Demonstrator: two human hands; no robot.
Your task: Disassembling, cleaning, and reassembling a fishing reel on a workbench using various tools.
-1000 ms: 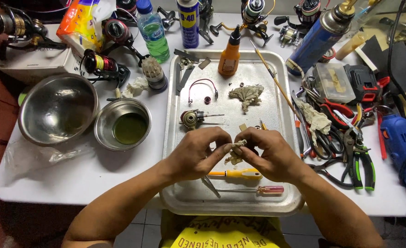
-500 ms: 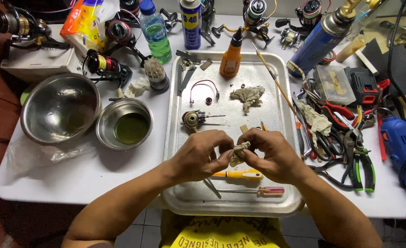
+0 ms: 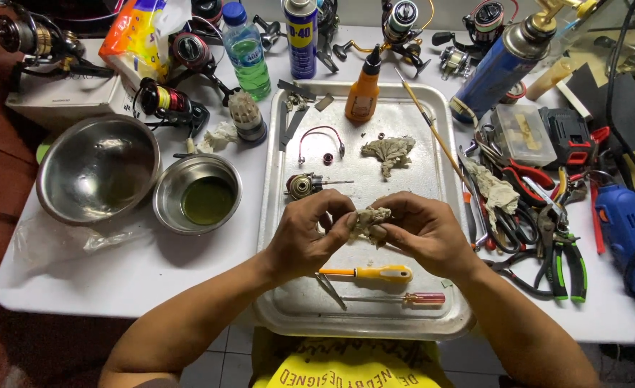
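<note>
Both hands are meeting over the middle of the metal tray (image 3: 278, 215), and between them they are gripping a crumpled, dirty rag (image 3: 370, 220) — the left hand (image 3: 310, 233) is pinching its left end with curled fingers, the right hand (image 3: 422, 231) is closing its fingers over the right end. The rag's long axis is lying roughly left to right across the tray, tilting slightly up toward the right (whether anything is wrapped inside it cannot be told). Just beyond the hands a small reel part (image 3: 304, 186) is lying with its thin shaft pointing right, and nearer the person a yellow-handled screwdriver (image 3: 368, 273) is lying crosswise, handle to the right. On the desk (image 3: 152, 273) to the left, two steel bowls are standing side by side — the small bowl (image 3: 197, 194) is holding greenish liquid, the large bowl (image 3: 98, 169) is showing only bare metal.
</note>
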